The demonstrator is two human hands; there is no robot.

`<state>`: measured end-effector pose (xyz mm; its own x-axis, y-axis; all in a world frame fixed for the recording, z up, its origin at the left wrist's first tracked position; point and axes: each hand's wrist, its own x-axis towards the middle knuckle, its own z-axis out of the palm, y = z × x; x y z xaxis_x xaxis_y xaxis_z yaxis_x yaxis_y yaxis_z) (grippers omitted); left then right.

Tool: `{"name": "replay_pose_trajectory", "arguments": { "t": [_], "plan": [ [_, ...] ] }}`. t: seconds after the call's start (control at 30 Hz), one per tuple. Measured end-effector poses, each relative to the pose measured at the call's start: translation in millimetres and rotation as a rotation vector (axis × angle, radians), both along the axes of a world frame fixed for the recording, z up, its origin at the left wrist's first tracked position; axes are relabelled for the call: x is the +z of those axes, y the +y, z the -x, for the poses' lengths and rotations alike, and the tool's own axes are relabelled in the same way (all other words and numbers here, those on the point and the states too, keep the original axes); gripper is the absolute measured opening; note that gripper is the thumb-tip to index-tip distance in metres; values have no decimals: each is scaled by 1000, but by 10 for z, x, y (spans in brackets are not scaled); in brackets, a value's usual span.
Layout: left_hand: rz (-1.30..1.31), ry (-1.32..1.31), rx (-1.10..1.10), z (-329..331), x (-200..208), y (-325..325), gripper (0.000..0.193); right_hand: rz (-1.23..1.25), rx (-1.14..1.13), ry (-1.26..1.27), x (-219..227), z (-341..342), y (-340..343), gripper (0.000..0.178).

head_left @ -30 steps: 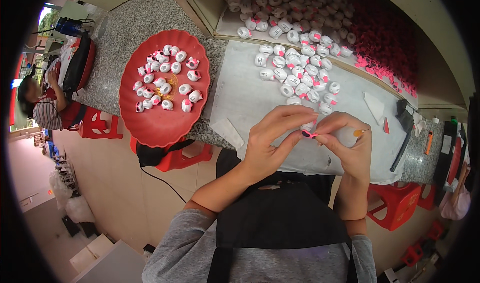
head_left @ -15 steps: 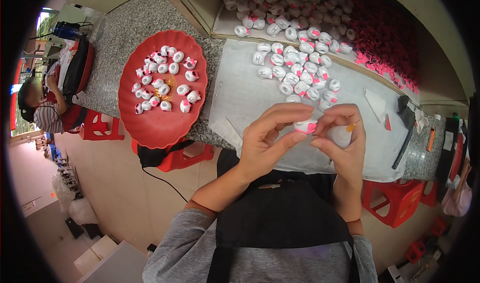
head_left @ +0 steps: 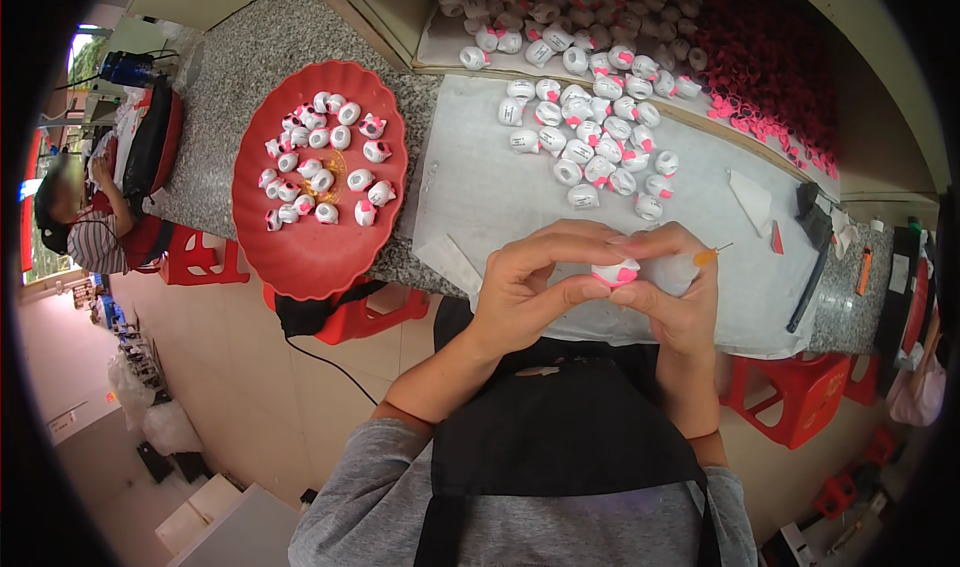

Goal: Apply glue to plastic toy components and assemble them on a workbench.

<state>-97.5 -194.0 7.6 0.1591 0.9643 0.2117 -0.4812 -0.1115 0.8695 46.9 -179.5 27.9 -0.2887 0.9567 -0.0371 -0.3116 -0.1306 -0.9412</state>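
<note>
Between my hands, above the paper-covered bench, is a small white toy head (head_left: pixel 615 271) with pink trim. My left hand (head_left: pixel 528 285) is closed on it, thumb below and fingers above. The thumb and forefinger of my right hand (head_left: pixel 682 312) press the head from the other side. A translucent bottle (head_left: pixel 676 275) with an orange needle tip (head_left: pixel 706 258) is tucked in that right hand, the thin needle pointing away to the right. Beyond my hands, several similar white heads (head_left: pixel 583 197) lie in a loose cluster on the white paper (head_left: pixel 465 167).
On the left stands a scalloped red tray (head_left: pixel 310 252) holding several finished-looking heads. A shelf at the back carries heaped white heads (head_left: pixel 560 7) and a pile of pink pieces (head_left: pixel 750 87). A black tool (head_left: pixel 808 277) lies at right. Another person (head_left: pixel 100 232) sits far left.
My right thumb and forefinger have closed in on the toy head, and the fingertips of both hands now meet around it. The bottle stays in my right hand.
</note>
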Motion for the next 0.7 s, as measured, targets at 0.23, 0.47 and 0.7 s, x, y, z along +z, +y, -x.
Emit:
{"name": "replay_pose_trajectory", "arguments": {
  "t": [0.23, 0.47, 0.7],
  "plan": [
    [-86, 69, 16, 5, -11, 10, 22, -19, 10, 32, 21, 3, -16, 24],
    [-42, 159, -1, 14, 63, 6, 23, 44, 22, 49, 8, -7, -19, 27],
    [-96, 190, 123, -16, 22, -29, 24, -24, -27, 31, -26, 72, -31, 27]
  ]
}}
